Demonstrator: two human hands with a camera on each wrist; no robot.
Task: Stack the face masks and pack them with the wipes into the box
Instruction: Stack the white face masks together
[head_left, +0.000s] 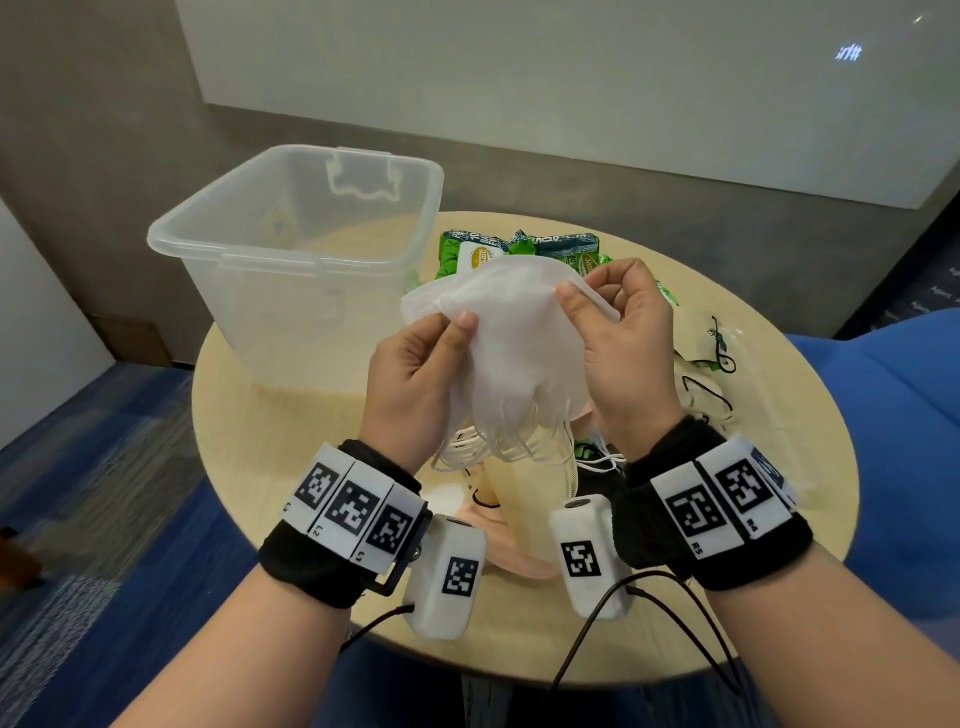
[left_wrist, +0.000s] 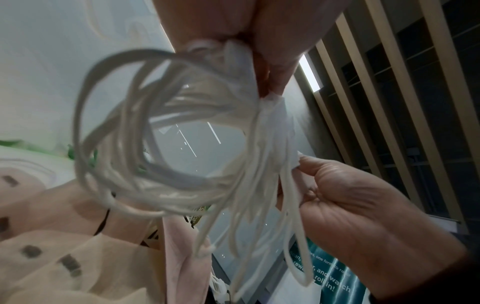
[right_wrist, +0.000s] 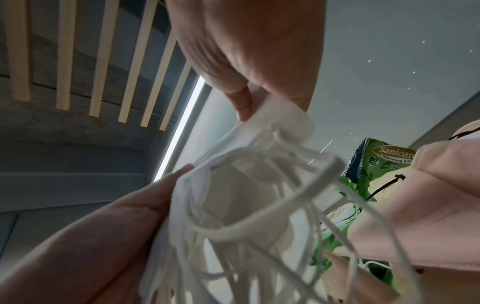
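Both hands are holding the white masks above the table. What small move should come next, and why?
Probably carry the bundle of white fabric face masks left and lower it into the clear plastic storage box. Left hand and right hand pinch it together, its ear loops hanging free, and the box looks empty.

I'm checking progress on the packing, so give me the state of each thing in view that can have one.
white face masks: bunched in a stack, held above the table, ear loops dangling
left hand: pinches the stack's left edge
right hand: pinches the stack's right edge
box: upright, lid off, nothing visible inside
wipes: on the table behind the hands, unpacked
pink and cream masks: loose on the table
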